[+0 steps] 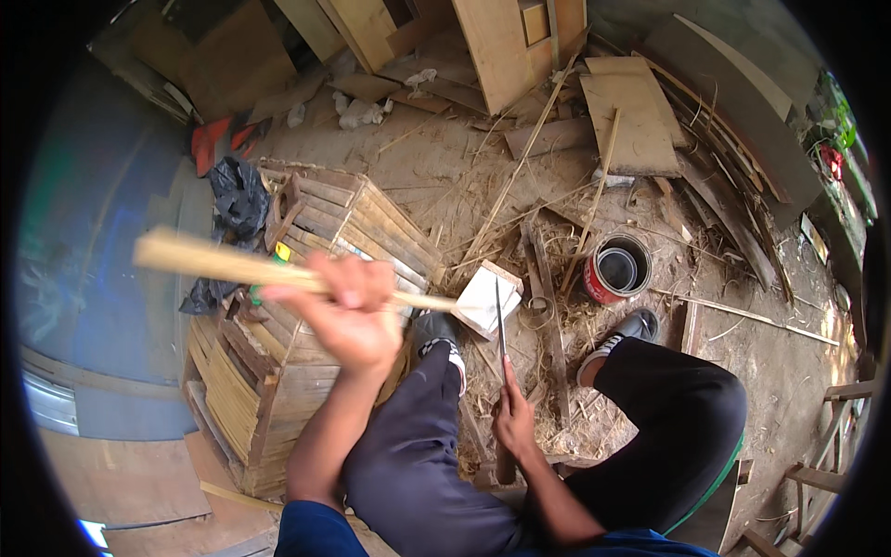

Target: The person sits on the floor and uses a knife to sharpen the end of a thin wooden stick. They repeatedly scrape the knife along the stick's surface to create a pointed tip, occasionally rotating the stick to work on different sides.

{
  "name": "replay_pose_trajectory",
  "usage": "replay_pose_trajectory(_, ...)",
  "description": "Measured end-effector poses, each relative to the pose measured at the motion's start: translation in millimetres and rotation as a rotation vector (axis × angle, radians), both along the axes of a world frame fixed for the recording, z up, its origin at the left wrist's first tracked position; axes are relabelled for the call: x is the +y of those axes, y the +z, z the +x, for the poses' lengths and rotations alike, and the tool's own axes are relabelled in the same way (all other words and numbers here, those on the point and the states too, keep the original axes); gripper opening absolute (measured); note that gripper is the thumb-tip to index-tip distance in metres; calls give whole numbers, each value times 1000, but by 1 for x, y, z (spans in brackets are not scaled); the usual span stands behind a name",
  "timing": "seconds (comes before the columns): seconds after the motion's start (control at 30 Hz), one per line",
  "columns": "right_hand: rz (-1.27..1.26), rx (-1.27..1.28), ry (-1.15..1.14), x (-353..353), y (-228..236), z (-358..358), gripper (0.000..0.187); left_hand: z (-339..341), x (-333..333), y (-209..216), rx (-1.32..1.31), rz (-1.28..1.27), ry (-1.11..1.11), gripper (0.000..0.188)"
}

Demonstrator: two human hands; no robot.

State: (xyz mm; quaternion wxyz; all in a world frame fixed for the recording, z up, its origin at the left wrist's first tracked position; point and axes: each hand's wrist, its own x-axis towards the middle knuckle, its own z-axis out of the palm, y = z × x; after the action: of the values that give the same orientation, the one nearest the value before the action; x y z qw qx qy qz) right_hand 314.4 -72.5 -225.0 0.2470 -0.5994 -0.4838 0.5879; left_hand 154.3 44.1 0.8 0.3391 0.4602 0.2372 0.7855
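Note:
My left hand (348, 306) is closed around a pale bamboo or wooden stick (209, 260), raised over a slatted wooden crate. The stick's near end is broad and slightly blurred at the left; its thin end reaches toward a white-topped block (475, 299) on the ground between my feet. Lower down, my right hand (513, 420) grips a long, narrow knife (502, 339). Its dark blade points away from me, with the tip over the block. From this view I cannot tell whether stick, blade and block touch.
Beside my left leg stands the slatted crate (311, 343), with a black plastic bag (239, 200) at its far side. A red tin (603, 283) sits near my right foot. Shavings and loose strips litter the dirt floor. Plywood sheets (631, 116) lie at the back right.

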Motion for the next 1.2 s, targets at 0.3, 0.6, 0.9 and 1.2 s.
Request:
replay_pose_trajectory(0.3, 269, 320, -176, 6, 17, 0, 62, -6, -19, 27, 20, -16, 142, 66)
replay_pose_trajectory(0.6, 432, 300, -60, -6, 32, 6, 58, 12, -16, 32, 42, -38, 204, 69)
replay_pose_trajectory(0.9, 18, -62, -39, -2, -5, 20, 70, 20, -16, 36, 147, -9, 246, 67)
replay_pose_trajectory(1.2, -92, 132, 14, -2, -18, 3, 61, 17, -14, 33, 138, -47, 392, 68)
